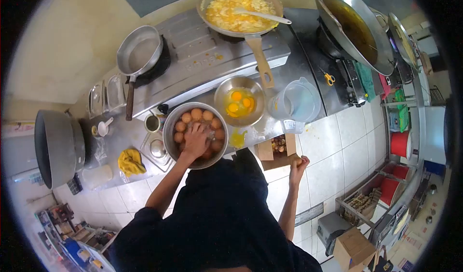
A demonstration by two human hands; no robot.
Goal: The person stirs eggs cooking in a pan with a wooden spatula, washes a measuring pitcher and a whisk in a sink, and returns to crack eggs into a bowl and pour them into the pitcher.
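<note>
My left hand point(197, 139) reaches into a deep metal pot point(167, 127) of brown eggs point(196, 114), which seem to sit in water. Its fingers are spread over the eggs; whether the fingertips touch one is hidden. My right hand point(301, 163) is closed around a small brown piece that looks like eggshell, beside an open cardboard box point(264, 151). Broken shells point(279, 144) lie in that box. Just beyond the pot, a metal bowl point(223, 114) holds raw eggs with several whole yolks point(236, 96).
A pan of scrambled egg point(238, 9) with a pale spatula point(265, 16) stands on the stove, its handle pointing toward me. Nearby are a clear plastic jug point(301, 101), a small saucepan point(140, 50), a large oil wok point(352, 28), scissors point(329, 79) and a yellow cloth point(130, 162).
</note>
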